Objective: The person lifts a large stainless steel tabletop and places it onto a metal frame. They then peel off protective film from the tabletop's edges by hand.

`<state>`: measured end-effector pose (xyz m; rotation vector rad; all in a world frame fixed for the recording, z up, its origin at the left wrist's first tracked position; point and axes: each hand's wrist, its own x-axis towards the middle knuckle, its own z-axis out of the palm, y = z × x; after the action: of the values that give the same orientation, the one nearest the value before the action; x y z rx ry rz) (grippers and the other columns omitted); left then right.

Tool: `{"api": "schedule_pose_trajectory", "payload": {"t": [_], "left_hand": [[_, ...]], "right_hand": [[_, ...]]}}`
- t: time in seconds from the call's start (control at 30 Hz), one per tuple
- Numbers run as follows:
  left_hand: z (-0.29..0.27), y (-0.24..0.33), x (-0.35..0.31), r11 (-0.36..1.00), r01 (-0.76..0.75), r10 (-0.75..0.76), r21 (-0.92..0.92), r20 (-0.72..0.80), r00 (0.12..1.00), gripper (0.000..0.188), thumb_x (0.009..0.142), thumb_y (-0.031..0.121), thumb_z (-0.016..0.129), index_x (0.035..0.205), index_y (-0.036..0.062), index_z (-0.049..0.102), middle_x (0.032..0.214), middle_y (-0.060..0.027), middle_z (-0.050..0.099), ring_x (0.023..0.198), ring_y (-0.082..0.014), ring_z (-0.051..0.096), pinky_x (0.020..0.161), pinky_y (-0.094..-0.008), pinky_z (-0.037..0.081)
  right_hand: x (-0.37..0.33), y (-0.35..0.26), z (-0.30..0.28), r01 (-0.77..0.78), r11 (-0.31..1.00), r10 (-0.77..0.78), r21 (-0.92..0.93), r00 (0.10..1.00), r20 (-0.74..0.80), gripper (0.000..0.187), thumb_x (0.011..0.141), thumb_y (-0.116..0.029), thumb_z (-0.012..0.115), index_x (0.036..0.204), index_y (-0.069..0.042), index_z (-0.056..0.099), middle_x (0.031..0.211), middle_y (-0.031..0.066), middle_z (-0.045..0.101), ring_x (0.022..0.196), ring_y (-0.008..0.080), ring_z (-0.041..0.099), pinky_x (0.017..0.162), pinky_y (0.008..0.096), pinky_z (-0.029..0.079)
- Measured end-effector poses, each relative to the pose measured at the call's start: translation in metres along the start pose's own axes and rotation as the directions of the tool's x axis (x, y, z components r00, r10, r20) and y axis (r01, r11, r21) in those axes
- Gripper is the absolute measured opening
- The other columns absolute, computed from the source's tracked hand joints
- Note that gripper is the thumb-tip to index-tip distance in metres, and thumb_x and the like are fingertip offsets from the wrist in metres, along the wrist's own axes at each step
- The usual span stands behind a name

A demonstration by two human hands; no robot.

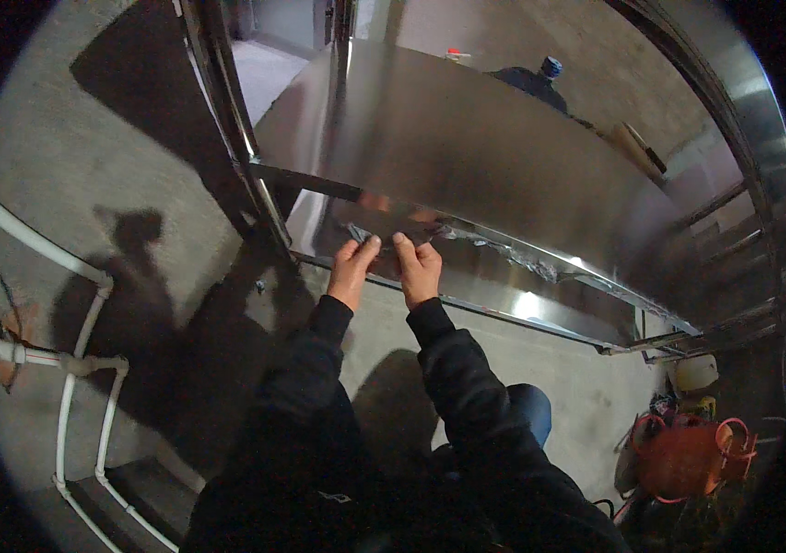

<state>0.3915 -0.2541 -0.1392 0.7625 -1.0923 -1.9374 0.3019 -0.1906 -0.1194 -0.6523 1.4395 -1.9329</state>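
Note:
A stainless steel rack with a broad upper shelf (467,129) stands before me. Along the near edge of that shelf runs a crumpled, shiny strip of thin film (533,265), loose and wrinkled toward the right. My left hand (351,275) is closed in a pinch beside the film's left end, thumb against the fingers. Close to its right, my right hand (421,271) pinches the film too, thumb pointing up. Both hands are just in front of the shelf edge, over the lower steel shelf (485,288). Exactly how much film lies between the fingertips is too small to make out.
White pipes (86,313) run along the left side. An orange tub (683,459) with odds and ends around it sits at the lower right. Steel uprights (227,101) and side rungs (734,247) bound the rack. Beyond the shelf lies a dark blue item (533,85) on the concrete floor.

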Motion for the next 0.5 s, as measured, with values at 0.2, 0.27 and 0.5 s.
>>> {"api": "schedule_pose_trajectory", "payload": {"t": [0.2,0.27,0.5], "left_hand": [[-0.009,0.009,-0.01,0.977,0.085,-0.091,-0.195,-0.024,0.996,0.015,0.084,0.022,0.058,0.085,0.0081,0.055,0.076,0.0015,0.054,0.07,-0.0091,0.052,0.067,-0.0253,0.044],[-0.01,0.011,-0.013,0.966,0.112,-0.119,-0.231,-0.016,0.993,0.013,0.084,0.021,0.058,0.08,0.0089,0.053,0.07,0.0015,0.051,0.067,-0.0095,0.051,0.067,-0.0261,0.044],[-0.002,0.028,-0.04,0.944,0.077,-0.07,-0.322,0.032,0.997,0.015,0.086,0.023,0.056,0.078,0.0106,0.05,0.071,0.0024,0.047,0.071,-0.0101,0.048,0.07,-0.0288,0.042]], "right_hand": [[-0.01,-0.028,-0.004,0.003,0.994,-0.004,0.108,1.0,0.008,0.02,0.083,-0.024,0.059,0.081,-0.006,0.051,0.064,-0.001,0.05,0.055,0.0075,0.045,0.048,0.0227,0.035],[-0.004,-0.042,-0.005,0.012,0.965,0.031,0.263,0.987,-0.156,0.025,0.083,-0.029,0.059,0.075,-0.008,0.048,0.062,-0.0007,0.048,0.052,0.0065,0.042,0.046,0.0206,0.03],[-0.003,-0.059,-0.012,-0.031,0.939,0.103,0.343,0.976,-0.193,0.024,0.082,-0.022,0.061,0.069,-0.009,0.046,0.062,0.0005,0.05,0.052,0.0067,0.043,0.046,0.0199,0.032]]}}
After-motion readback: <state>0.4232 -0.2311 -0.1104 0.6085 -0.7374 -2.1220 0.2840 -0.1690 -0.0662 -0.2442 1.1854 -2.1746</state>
